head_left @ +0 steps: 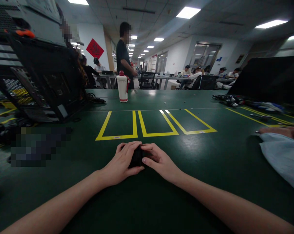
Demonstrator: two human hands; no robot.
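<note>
A small black object (136, 157) is between my hands on the green table (147, 204), just in front of the yellow tape outlines (159, 134). My left hand (121, 162) wraps over its left side, with the thumb along its near edge. From the right, my right hand (161, 161) holds it with curled fingers and the thumb against its side. My fingers cover much of the object, so its exact shape is hidden.
A white bottle with a red lid (122, 87) stands beyond the tape. An open computer case (39, 74) is at the left. Cables and small tools (261, 117) lie at the right, near another person's sleeve (280, 156). A person (123, 55) stands behind the table.
</note>
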